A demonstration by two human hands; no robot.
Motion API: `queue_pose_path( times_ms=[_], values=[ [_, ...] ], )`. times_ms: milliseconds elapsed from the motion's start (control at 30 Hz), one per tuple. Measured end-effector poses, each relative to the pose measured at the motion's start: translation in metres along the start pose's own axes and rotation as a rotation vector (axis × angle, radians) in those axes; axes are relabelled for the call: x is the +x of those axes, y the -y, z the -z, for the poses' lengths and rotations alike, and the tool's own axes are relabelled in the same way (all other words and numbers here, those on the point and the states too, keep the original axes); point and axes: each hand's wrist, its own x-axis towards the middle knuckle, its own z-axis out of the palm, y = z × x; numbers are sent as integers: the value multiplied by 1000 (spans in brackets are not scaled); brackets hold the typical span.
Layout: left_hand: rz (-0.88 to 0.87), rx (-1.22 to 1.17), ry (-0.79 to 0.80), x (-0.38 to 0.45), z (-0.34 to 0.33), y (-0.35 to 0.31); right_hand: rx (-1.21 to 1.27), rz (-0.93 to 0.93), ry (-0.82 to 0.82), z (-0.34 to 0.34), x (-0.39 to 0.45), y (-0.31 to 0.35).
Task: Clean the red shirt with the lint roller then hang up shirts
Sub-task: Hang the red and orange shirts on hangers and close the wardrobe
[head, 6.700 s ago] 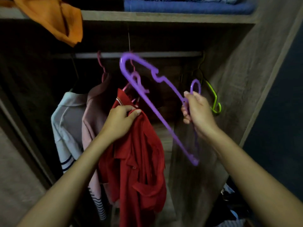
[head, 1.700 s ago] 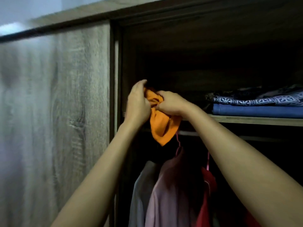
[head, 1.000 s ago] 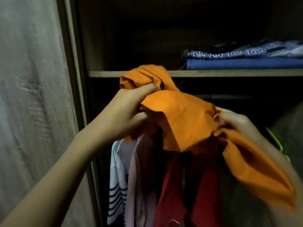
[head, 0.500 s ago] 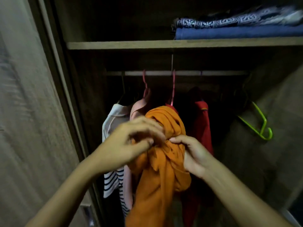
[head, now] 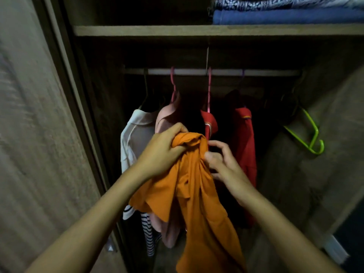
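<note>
Fingers: your left hand [head: 163, 152] has its fingers curled into the bunched top of the orange shirt [head: 197, 194], gripping it; your right hand [head: 222, 164] has thumb and fingers bent at the shirt's right edge, apparently pinching the cloth, though blur makes the contact hard to confirm.
Head view, progress: two red shirts [head: 243, 146] hang on the rail [head: 197, 72], so you seem past the lint-roller step; no roller is in sight.
Head view, what is left: the orange shirt is off any hanger, crumpled in your hands in front of the hung clothes. You likely need to straighten it, fit a hanger and hook it on the rail.
Head view, spare hanger: a green hanger [head: 307, 134] hangs free at the right, well apart from your hands.
Head view, wardrobe: the rail also carries a white shirt [head: 134, 138] and a pink shirt [head: 167, 119] to the left of the red ones.
Head view, shelf: the shelf [head: 137, 30] above the rail holds folded blue cloth [head: 285, 16] at its right end, with a patterned piece on top.
</note>
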Motion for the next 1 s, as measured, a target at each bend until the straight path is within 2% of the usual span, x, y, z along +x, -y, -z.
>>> queue_pose_path(
  times_ms=[100,167,233,300,367,467,600,700,833,1000],
  values=[
    [1,-75,48,7,9,-1,-308,77,142,9,-9,-4],
    [2,-113,41,14,23,0,-499,2,236,18,-11,-9],
    [29,-138,-24,19,41,1,-605,-70,315,33,-10,-16],
    [99,-98,-83,21,58,5,-622,-71,313,50,-9,-18],
    [158,32,-59,17,71,5,-498,-43,260,62,-8,-12],
    [187,247,66,10,84,0,-254,-52,151,71,-7,11],
    [292,247,247,2,95,8,-19,-24,-49,76,-2,51],
    [320,307,328,-5,102,22,211,-79,-214,78,-3,79],
    [263,303,402,-11,88,20,492,-235,-150,60,-2,95],
    [237,-4,461,-17,55,-23,820,-249,-112,28,9,115]
  ],
)
